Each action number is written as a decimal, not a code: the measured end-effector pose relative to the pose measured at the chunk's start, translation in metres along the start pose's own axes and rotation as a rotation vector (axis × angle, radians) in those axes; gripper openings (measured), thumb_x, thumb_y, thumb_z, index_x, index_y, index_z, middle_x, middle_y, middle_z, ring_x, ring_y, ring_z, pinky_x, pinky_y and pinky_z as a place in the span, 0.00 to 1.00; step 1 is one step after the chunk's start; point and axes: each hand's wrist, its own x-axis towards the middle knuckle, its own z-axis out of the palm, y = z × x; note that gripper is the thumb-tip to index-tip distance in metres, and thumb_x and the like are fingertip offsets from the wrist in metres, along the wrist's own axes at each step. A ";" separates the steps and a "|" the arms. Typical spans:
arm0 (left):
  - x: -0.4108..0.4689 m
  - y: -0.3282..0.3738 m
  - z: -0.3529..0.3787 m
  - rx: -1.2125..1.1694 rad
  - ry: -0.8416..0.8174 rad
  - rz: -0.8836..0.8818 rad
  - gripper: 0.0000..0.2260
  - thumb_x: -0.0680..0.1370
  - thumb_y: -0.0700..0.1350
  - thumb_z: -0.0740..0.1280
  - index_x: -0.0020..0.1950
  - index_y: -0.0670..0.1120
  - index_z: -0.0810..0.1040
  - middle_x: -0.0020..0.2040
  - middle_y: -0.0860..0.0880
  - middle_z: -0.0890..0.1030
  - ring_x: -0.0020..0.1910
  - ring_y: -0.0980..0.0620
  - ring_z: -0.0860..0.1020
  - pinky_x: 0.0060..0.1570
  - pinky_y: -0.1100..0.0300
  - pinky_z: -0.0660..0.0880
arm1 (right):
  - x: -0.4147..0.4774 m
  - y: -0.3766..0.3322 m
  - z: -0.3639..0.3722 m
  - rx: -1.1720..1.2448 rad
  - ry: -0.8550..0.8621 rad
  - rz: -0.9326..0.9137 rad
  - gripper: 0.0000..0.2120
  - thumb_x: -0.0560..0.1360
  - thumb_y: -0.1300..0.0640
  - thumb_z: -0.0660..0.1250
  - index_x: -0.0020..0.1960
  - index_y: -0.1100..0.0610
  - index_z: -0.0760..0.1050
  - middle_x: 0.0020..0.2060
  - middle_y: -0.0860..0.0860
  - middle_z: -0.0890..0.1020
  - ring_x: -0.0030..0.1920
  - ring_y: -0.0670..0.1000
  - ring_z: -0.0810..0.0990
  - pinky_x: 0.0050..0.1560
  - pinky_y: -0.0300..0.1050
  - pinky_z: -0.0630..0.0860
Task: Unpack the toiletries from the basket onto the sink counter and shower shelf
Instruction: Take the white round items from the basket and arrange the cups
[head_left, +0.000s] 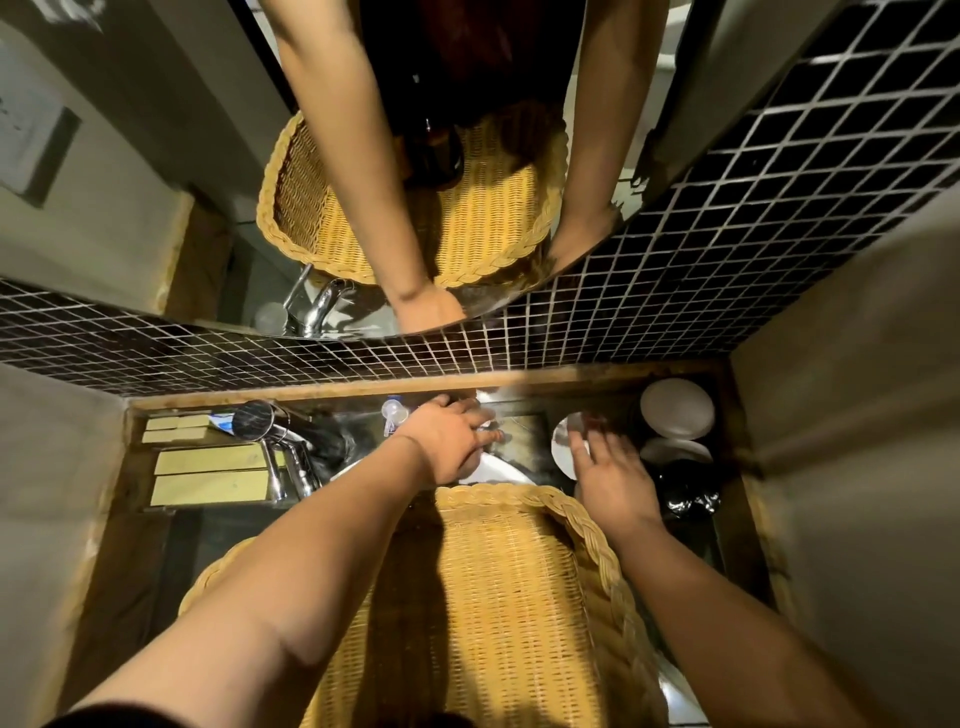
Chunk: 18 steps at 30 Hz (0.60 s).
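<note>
A wicker basket (592, 535) rests over the sink in front of me; its visible bottom holds no items. My left hand (452, 441) reaches past the basket to the back of the counter, palm down, fingers curled over something small and blurred. A small clear bottle (392, 414) stands just left of that hand. My right hand (610, 470) hovers with fingers spread over a round white dish (561, 449) on the counter, holding nothing.
A chrome faucet (270, 426) and pale flat boxes (208, 473) occupy the counter's left. Round white lids (675, 408) and a shiny black object (688, 493) sit at the right. A mirror (483, 218) and black mosaic tiles (675, 312) rise behind. Walls close in on both sides.
</note>
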 end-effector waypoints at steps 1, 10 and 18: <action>-0.002 0.001 -0.002 -0.005 0.000 -0.005 0.24 0.83 0.56 0.51 0.79 0.57 0.60 0.80 0.48 0.62 0.77 0.42 0.60 0.72 0.46 0.56 | -0.002 0.001 0.000 -0.003 -0.006 0.004 0.35 0.79 0.53 0.56 0.81 0.56 0.44 0.79 0.55 0.53 0.79 0.56 0.49 0.77 0.51 0.47; -0.035 0.017 -0.033 0.019 0.113 -0.145 0.25 0.83 0.60 0.48 0.80 0.57 0.57 0.77 0.47 0.66 0.69 0.43 0.70 0.65 0.47 0.67 | -0.031 0.016 -0.033 -0.033 0.085 -0.050 0.34 0.81 0.49 0.56 0.81 0.58 0.46 0.80 0.54 0.49 0.79 0.54 0.46 0.78 0.50 0.42; -0.087 0.061 -0.087 0.070 0.250 -0.197 0.26 0.83 0.62 0.49 0.80 0.57 0.57 0.79 0.49 0.63 0.73 0.44 0.66 0.70 0.46 0.63 | -0.085 0.005 -0.092 -0.131 0.105 -0.071 0.32 0.82 0.51 0.52 0.81 0.58 0.44 0.80 0.55 0.46 0.80 0.54 0.43 0.78 0.53 0.42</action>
